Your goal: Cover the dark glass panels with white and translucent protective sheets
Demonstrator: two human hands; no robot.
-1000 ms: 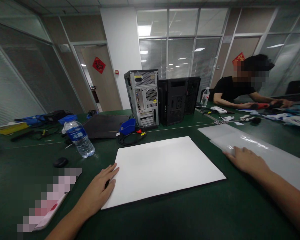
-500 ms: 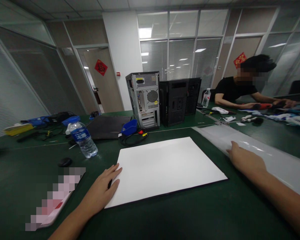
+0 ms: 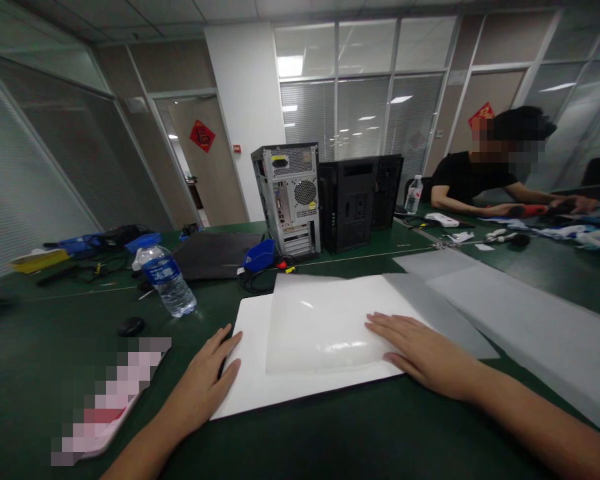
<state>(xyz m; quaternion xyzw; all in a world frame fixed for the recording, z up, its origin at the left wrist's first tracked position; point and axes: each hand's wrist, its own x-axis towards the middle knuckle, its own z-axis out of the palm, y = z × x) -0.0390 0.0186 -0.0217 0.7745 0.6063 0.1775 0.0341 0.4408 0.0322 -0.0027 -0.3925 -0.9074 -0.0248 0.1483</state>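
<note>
A white board or panel with a dark lower edge lies flat before me. Its left edge is under my left hand, whose fingers rest apart on the surface. Across the panel's middle and right lies a clear plastic sheet, slightly curled and shiny, overhanging the far and right sides. On top of that sheet my right hand presses flat, fingers stretched out. Further right, more translucent sheets lie on the green table.
A water bottle, a black mouse-like object and a blurred pink item lie to the left. Computer cases stand behind the panel, near a blue tray. A person sits at the back right.
My right hand has moved left from the stack of sheets onto the panel, bringing one clear sheet over it. My left hand stays at the panel's left edge.
</note>
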